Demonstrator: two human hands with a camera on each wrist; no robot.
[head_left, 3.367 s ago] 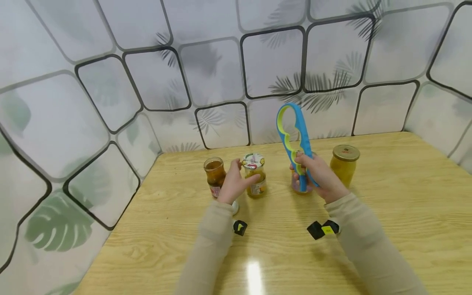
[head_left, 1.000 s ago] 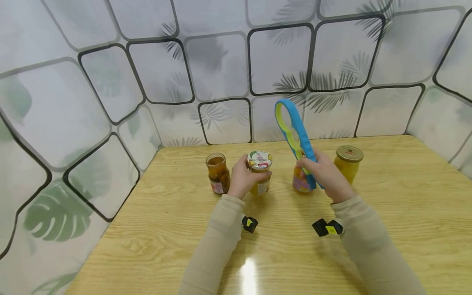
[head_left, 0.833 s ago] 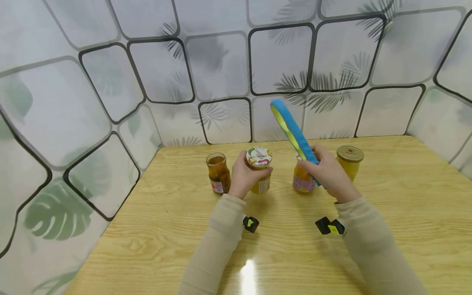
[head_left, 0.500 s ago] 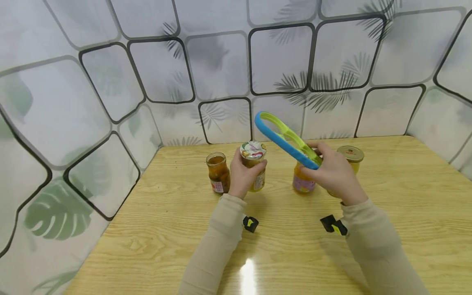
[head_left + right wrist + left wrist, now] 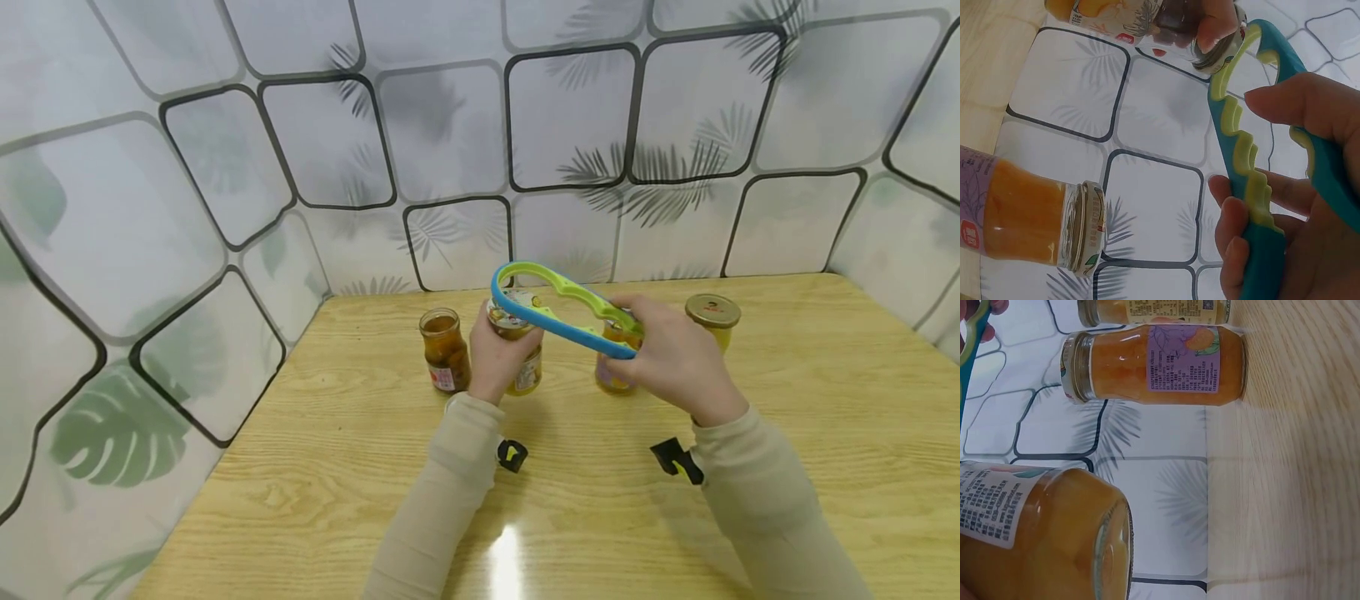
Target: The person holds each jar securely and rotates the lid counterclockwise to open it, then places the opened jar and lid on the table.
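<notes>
The left hand (image 5: 497,358) gripped a jar (image 5: 528,375), as if to steady it, while the right hand (image 5: 678,354) held an opener (image 5: 570,331) at the lid (image 5: 520,297), contact there unclear.

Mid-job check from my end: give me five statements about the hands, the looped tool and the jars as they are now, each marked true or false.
1. The right hand holds the blue-and-green looped tool. True.
2. The left hand grips the purple-labelled jar. False: that jar stands on the table; the left hand grips the jar with the fruit-patterned lid.
3. The leftmost jar in the head view has a lid on. False: its mouth is open.
4. The rightmost jar in the head view has a gold lid. True.
5. The jar in the left hand has lost its lid. False: the lid is on.
</notes>
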